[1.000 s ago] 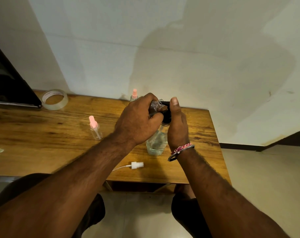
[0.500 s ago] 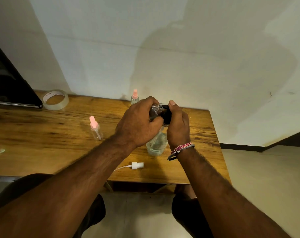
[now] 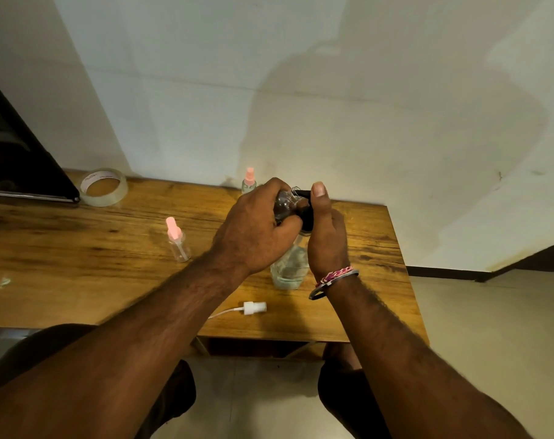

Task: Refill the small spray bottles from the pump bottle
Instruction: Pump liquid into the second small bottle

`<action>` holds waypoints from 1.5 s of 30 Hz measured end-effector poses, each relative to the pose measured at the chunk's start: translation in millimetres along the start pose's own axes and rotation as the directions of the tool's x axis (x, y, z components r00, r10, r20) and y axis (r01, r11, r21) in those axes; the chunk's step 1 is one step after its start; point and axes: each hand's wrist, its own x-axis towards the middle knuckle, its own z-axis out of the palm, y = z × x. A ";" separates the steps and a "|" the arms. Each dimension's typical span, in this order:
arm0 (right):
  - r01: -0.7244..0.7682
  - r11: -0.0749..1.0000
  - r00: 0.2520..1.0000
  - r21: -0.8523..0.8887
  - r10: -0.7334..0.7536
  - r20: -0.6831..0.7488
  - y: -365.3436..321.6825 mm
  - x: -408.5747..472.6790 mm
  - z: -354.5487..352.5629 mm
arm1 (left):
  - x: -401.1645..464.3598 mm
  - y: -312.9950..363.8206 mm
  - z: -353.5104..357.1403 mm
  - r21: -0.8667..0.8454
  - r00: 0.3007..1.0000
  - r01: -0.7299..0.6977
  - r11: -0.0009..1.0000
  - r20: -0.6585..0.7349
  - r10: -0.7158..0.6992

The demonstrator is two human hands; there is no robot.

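Note:
My left hand (image 3: 256,229) grips a small clear spray bottle (image 3: 285,202) with no cap, tilted so its open neck meets the black pump head (image 3: 305,213). My right hand (image 3: 328,236) is wrapped round that pump head, thumb raised on top. Below the hands stands the clear pump bottle (image 3: 289,269), with a little liquid at its bottom. A loose white spray cap with its tube (image 3: 253,308) lies near the table's front edge. Two small spray bottles with pink caps stand upright: one (image 3: 178,240) left of my hands, one (image 3: 249,180) at the back by the wall.
The wooden table (image 3: 79,264) ends just right of the pump bottle. A roll of clear tape (image 3: 104,186) lies at the back left, beside a dark laptop-like object (image 3: 19,166). The white wall runs right behind the table.
Both hands stay on the small bottle and pump head. The right thumb has shifted slightly on the pump; the small bottle's neck shows a little more.

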 end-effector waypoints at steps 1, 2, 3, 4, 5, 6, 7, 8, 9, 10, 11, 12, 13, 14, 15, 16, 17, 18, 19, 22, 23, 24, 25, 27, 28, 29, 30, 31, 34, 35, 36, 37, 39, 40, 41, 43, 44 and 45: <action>-0.002 1.000 1.000 -0.004 0.002 -0.002 0.1 0.1 0.2 | -0.1 0.1 -0.1 0.002 1.000 0.001 1.000 0.001 -0.001; -0.004 1.000 1.000 -0.010 0.004 -0.005 -0.3 -0.1 0.9 | -0.1 0.1 -0.4 0.002 1.000 0.001 1.000 0.002 -0.001; -0.006 1.000 1.000 -0.016 0.006 -0.010 -0.5 0.0 1.2 | -0.2 0.3 -0.5 0.002 1.000 0.001 1.000 0.002 -0.001; -0.009 1.000 1.000 -0.020 0.009 -0.013 -0.8 -0.1 1.5 | -0.4 0.7 -0.5 0.003 1.000 0.001 1.000 0.003 -0.001; -0.014 1.000 1.000 -0.020 0.014 -0.013 -0.7 0.3 1.6 | -0.5 0.9 -0.7 0.006 1.000 0.003 1.000 0.003 -0.003; -0.018 1.000 1.000 -0.020 0.018 -0.016 -0.4 0.7 1.4 | -0.7 1.0 -0.9 0.009 1.000 0.003 1.000 0.004 -0.003; -0.022 1.000 1.000 -0.017 0.021 -0.022 -0.7 1.1 1.1 | -0.7 0.9 -1.1 0.014 1.000 0.003 1.000 0.006 -0.003; -0.024 1.000 0.999 -0.012 0.024 -0.031 -1.6 1.0 0.8 | -0.8 0.9 -1.2 0.021 1.000 0.003 1.000 0.008 -0.003; -0.024 1.000 0.999 -0.001 0.024 -0.034 -2.2 0.9 0.6 | -0.9 0.9 -1.5 0.028 1.000 0.003 1.000 0.010 -0.003; -0.021 1.000 0.999 0.009 0.021 -0.033 -2.9 0.7 0.6 | -1.0 0.9 -1.6 0.034 1.000 0.004 0.999 0.013 -0.005; -0.020 1.000 0.999 0.018 0.021 -0.032 -2.9 0.8 0.6 | -1.2 0.9 -1.5 0.039 1.000 0.007 0.999 0.015 -0.007; -0.020 1.000 0.999 0.022 0.020 -0.032 -3.5 0.9 0.5 | -1.3 0.9 -1.3 0.043 1.000 0.008 0.999 0.018 -0.009; -0.020 1.000 0.999 0.023 0.021 -0.035 -3.4 1.2 0.3 | -1.6 1.1 -0.9 0.046 1.000 0.008 0.999 0.020 -0.009; -0.022 1.000 0.999 0.018 0.022 -0.038 -3.4 1.6 0.2 | -1.8 1.1 -0.5 0.048 1.000 0.008 0.999 0.021 -0.009; -0.023 1.000 0.999 0.009 0.023 -0.042 -3.2 2.3 -0.1 | -1.9 1.0 -0.3 0.046 1.000 0.008 0.999 0.023 -0.010; -0.023 1.000 0.999 -0.004 0.023 -0.046 -3.0 2.8 -0.6 | -2.1 1.1 -0.1 0.042 1.000 0.011 0.999 0.023 -0.012; -0.021 1.000 0.999 -0.012 0.020 -0.049 -2.1 3.8 -1.0 | -2.2 0.9 -0.1 0.039 1.000 0.014 0.999 0.022 -0.015; -0.019 1.000 0.999 -0.015 0.018 -0.050 -1.6 4.2 -1.2 | -2.3 0.8 0.0 0.040 1.000 0.015 0.999 0.022 -0.016; -0.018 1.000 0.999 -0.016 0.017 -0.051 -1.0 4.2 -1.1 | -2.5 0.5 -0.1 0.044 1.000 0.013 0.999 0.021 -0.013; -0.026 1.000 0.999 0.002 0.026 -0.044 -1.2 1.9 -0.4 | -2.6 0.8 0.3 0.041 1.000 0.003 0.999 0.016 -0.003; -0.026 1.000 0.999 0.012 0.027 -0.034 -0.8 1.0 0.1 | -2.2 1.3 0.0 0.037 1.000 0.000 0.999 0.009 0.000; -0.023 1.000 0.999 0.017 0.023 -0.023 -1.1 0.4 0.2 | -1.9 2.0 -0.4 0.036 1.000 -0.003 0.999 0.001 0.003; -0.015 1.000 1.000 0.017 0.016 -0.013 -1.3 -0.1 0.0 | -1.3 2.9 -0.6 0.037 1.000 -0.006 0.999 -0.006 0.006; 0.001 1.000 1.000 0.009 -0.001 0.009 -1.7 -0.4 -1.3 | -0.7 4.0 -1.2 0.035 1.000 -0.007 0.999 -0.014 0.008; 0.006 1.000 1.000 0.007 -0.006 0.016 -2.3 -0.9 -2.0 | -0.7 4.4 -1.3 0.032 1.000 -0.007 0.999 -0.016 0.008; 0.007 1.000 1.000 0.006 -0.008 0.020 -2.1 -1.3 -2.4 | -0.8 4.3 -1.5 0.031 1.000 -0.007 0.999 -0.018 0.008; 0.007 1.000 1.000 0.006 -0.008 0.022 -2.4 -1.7 -2.5 | -0.7 3.9 -1.5 0.033 1.000 -0.009 0.999 -0.018 0.009; 0.006 1.000 1.000 0.004 -0.006 0.028 -1.9 -1.8 -2.5 | -0.6 2.9 -1.4 0.035 1.000 -0.010 0.999 -0.017 0.011; -0.003 1.000 0.999 0.016 0.003 0.038 -3.7 -2.1 -1.0 | 0.2 1.3 -1.1 0.034 1.000 -0.002 0.999 -0.022 0.002; -0.006 1.000 0.999 0.010 0.005 0.033 -3.6 -1.7 -0.4 | 0.6 0.9 -1.2 0.032 1.000 0.001 0.999 -0.025 -0.001; -0.010 1.000 1.000 0.000 0.010 0.029 -3.8 -0.9 0.0 | 0.8 0.6 -1.1 0.027 1.000 0.002 1.000 -0.027 -0.001; -0.018 1.000 1.000 -0.006 0.019 0.023 -4.1 -0.6 0.1 | 0.7 0.4 -1.0 0.024 1.000 0.001 1.000 -0.027 0.000; -0.036 0.999 0.999 0.001 0.036 0.016 -3.3 0.5 -0.7 | 0.3 0.1 -0.5 0.026 1.000 -0.007 1.000 -0.021 0.008; -0.036 0.999 0.999 0.006 0.036 0.011 -2.9 1.0 -0.9 | 0.2 -0.1 -0.2 0.030 1.000 -0.011 0.999 -0.019 0.012; -0.033 0.999 0.999 0.009 0.033 0.004 -2.3 1.4 -1.0 | 0.1 -0.7 0.0 0.039 1.000 -0.011 0.999 -0.016 0.011; -0.022 1.000 1.000 0.013 0.022 -0.014 -1.5 2.5 -0.7 | 0.5 -1.9 1.0 0.048 1.000 -0.006 0.999 -0.008 0.006; -0.018 1.000 1.000 0.011 0.018 -0.021 -1.5 2.9 -0.3 | 0.5 -2.2 1.7 0.045 1.000 -0.004 0.999 -0.004 0.004; -0.014 1.000 1.000 0.004 0.014 -0.026 -1.3 3.0 -0.2 | 0.4 -2.3 2.2 0.042 1.000 0.000 0.999 0.001 0.000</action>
